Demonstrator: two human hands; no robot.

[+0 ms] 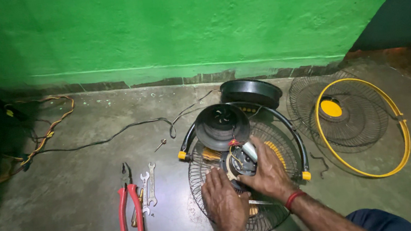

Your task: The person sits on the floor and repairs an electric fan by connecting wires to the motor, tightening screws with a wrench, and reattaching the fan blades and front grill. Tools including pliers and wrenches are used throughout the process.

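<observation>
Gripping fan motor (242, 159) on rear grille (206, 169): right hand (269, 175) clasped over it, left hand (224, 202) spread flat alongside; pliers (129, 208), spanners (147, 187) left of hands; risk: exposed wires snagging fingers

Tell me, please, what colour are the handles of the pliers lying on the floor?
Red; the pliers show clearly in the head view, left of the wrenches.

Bare forearms, a red wristband (294, 199) on the right wrist, dark blue trousers (382, 220).
</observation>
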